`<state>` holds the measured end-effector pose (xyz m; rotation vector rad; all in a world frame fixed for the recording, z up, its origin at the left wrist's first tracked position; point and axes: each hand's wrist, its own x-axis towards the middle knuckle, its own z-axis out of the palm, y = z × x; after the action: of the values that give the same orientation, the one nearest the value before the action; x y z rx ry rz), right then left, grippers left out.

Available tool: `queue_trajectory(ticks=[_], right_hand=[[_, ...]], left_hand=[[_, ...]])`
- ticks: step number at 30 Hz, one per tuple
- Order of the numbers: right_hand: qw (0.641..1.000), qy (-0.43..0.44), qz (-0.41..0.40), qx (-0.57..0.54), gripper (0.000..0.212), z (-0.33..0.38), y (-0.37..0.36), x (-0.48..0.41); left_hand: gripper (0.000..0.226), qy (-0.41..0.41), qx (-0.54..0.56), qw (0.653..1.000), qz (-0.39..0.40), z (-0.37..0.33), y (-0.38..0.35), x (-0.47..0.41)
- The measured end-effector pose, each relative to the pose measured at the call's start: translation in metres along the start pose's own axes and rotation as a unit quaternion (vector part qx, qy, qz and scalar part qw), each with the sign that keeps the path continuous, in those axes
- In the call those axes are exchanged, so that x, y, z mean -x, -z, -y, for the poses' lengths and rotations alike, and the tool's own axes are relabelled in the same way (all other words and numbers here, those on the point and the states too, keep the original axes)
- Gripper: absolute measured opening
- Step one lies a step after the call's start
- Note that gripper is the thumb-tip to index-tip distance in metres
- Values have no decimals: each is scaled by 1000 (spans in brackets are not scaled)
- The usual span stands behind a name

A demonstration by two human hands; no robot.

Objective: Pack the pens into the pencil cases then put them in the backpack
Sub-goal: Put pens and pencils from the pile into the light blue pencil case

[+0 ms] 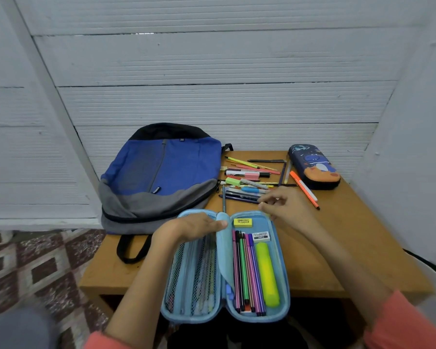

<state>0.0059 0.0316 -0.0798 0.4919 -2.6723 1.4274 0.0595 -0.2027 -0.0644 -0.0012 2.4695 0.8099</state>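
Note:
A light blue pencil case [282, 268] lies open at the table's near edge. Its right half holds several thin coloured pens [247, 270], a yellow-green highlighter [267, 273] and two erasers. Its left half is a mesh pocket with pens inside. My left hand [186, 229] rests on the top of the mesh half, thumb on the centre flap. My right hand [285, 205] hovers just beyond the case, fingers apart, beside a pile of loose pens [247, 177]. A dark blue cartoon pencil case [314, 166] lies shut at the far right. The blue and grey backpack [161, 177] lies flat on the left.
An orange pen [303, 187] lies slanted between the pile and the dark case. The wooden table [337, 248] stands against white panelled walls. A patterned red and white floor [35, 260] shows on the left. The backpack's black strap hangs over the table's left part.

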Motion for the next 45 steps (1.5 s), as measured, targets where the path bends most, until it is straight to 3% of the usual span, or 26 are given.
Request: queue_trajectory(ticks=[4,11,16,27,32,35,41,45], right_hand=[[999,14,11,41,17,1,-10,6],[976,133,-15,172,25,-23,-29,15],[981,103,-43,160,24,-34,-30,19],[969,136,-16,205,26,-48,-30,27],[976,110,-41,185,13,-42,-35,28],[982,95,-48,158,25,-41,-39,26],[984,109,-57,128,19,-50,-42,30],[983,111,-76,124,20,-54,-45,33]], left_hand=[[66,0,1,1000,-2,-1,-1,1],[67,3,-3,1000,-4,-2,-1,2],[69,2,2,1000,1,0,-1,1],[71,4,9,1000,-5,1,-2,0],[71,4,14,1000,-9,1,-3,0],[69,4,20,1000,-20,-2,-4,2],[65,15,16,996,-91,1,-12,-1],[41,9,12,982,-191,9,-16,-2]])
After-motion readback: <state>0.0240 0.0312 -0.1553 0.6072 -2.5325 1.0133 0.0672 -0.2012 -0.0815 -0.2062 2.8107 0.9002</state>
